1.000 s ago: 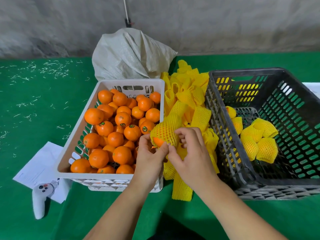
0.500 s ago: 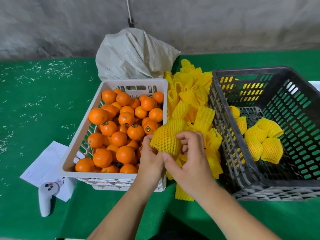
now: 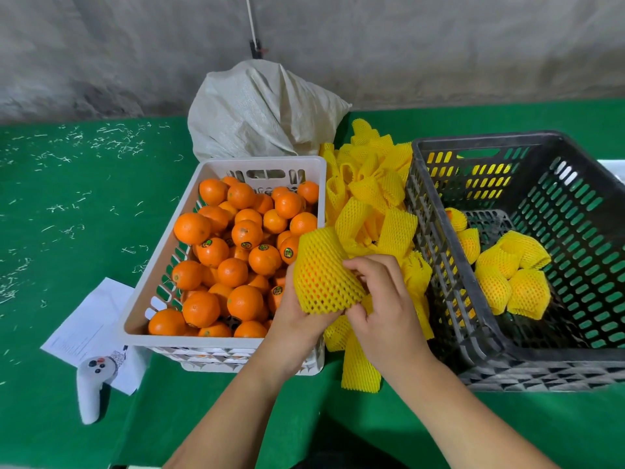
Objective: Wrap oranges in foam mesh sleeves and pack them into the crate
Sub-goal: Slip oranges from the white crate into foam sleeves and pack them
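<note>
The head camera looks down on a green table (image 3: 84, 204). Both hands meet just in front of the pile of yellow foam sleeves (image 3: 368, 194), between the two crates. The left hand (image 3: 297, 316) cups a sleeved orange (image 3: 323, 275) from below and from the left, its fingers curled round it under the mesh. The right hand (image 3: 385, 306) grips the same sleeved orange from the right, with its fingertips (image 3: 355, 265) bent onto the mesh near the top edge and its thumb at the lower edge. A little orange skin shows through the holes of the mesh; the sleeve covers nearly all of the fruit and stands open at the upper end.

The white crate (image 3: 162, 265) on the left is heaped with bare oranges (image 3: 243, 252), some with small round stickers. The left wrist lies over its near right corner. The dark crate (image 3: 527, 353) on the right holds a handful of wrapped oranges (image 3: 507, 269) lying together on its floor toward the left wall. The loose sleeves lie between the two crates, and one flat sleeve (image 3: 358, 370) reaches toward the near edge of the table.

Behind the white crate stands a pale woven sack (image 3: 263, 113). To the left of the white crate lies a sheet of paper (image 3: 91, 326), with a white handheld controller (image 3: 91, 390) resting on its near corner. Small pale scraps (image 3: 111, 143) are scattered over the far left of the table.
</note>
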Demonstrator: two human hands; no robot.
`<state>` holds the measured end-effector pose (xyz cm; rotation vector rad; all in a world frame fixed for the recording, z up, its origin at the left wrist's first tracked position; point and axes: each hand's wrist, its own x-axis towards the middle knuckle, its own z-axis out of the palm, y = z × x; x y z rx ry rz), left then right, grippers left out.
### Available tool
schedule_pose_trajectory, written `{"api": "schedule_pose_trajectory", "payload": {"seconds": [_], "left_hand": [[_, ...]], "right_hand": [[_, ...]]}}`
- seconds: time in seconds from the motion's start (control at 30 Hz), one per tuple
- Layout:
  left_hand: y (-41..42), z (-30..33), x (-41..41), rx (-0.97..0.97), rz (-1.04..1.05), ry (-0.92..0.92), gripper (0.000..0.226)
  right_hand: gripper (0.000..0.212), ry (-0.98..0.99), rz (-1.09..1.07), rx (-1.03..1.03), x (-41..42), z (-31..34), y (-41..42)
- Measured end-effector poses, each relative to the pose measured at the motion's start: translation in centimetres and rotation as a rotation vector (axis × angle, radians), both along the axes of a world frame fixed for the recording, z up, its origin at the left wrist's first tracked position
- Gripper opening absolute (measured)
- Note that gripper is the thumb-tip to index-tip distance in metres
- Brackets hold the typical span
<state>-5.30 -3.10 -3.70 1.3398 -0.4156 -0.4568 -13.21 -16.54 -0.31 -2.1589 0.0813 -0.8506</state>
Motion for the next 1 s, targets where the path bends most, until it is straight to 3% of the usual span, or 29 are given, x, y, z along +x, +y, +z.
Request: {"api": "schedule_pose_trajectory", "payload": {"seconds": [0.13,0.27,0.33,0.4,0.47,0.53,0.6,0.7,0.77,0.87,1.0], "left_hand": [[-0.4,0.3,-0.1,0.035,-0.002,-0.024,0.08],[-0.9,0.7,-0.2,-0.052,0.028,-0.028,0.044],[-0.7,0.8,-0.4,-0.097,0.095,0.028,0.039],[-0.7,0.8,-0.4,-0.095,0.142,0.056,0.049],[-0.7,0.9,-0.3,-0.027,0.154,-0.002,0.058],[-0.6,0.5,-0.4,0.114,0.111,-0.116,0.074],[-0.5,0.0,-0.5,0.243,0.064,-0.232,0.077],[-0.3,-0.8,-0.5,0.195,0.055,-0.192,0.066],[-0.5,-0.9,-0.7,0.12,0.09,-0.135,0.038],[-1.2,-0.4,-1.1,0.135,0.147,-0.154,0.014],[-1.4,0.5,-1.5,0.148,0.005,-0.148,0.028]], "right_hand": [[0.052,-0.033,-0.026,-0.023,-0.5,-0.4,-0.2],[0.035,-0.07,0.014,-0.011,-0.9,-0.7,0.8],[0.032,-0.033,0.074,0.014,-1.0,-0.9,1.1],[0.032,0.024,0.127,0.166,-1.1,-0.6,1.1],[0.038,0.103,0.103,0.523,-1.1,0.4,1.2],[0.062,0.282,0.116,0.859,-0.4,1.4,1.0],[0.081,0.465,0.21,0.996,0.2,1.9,0.5],[0.068,0.472,0.274,1.227,0.0,2.0,-0.6],[0.076,0.4,0.21,1.428,-0.3,2.2,-1.4],[0.095,0.325,0.139,1.382,-0.7,1.8,-2.3],[0.084,0.326,0.202,1.34,-0.8,2.0,-3.4]]}}
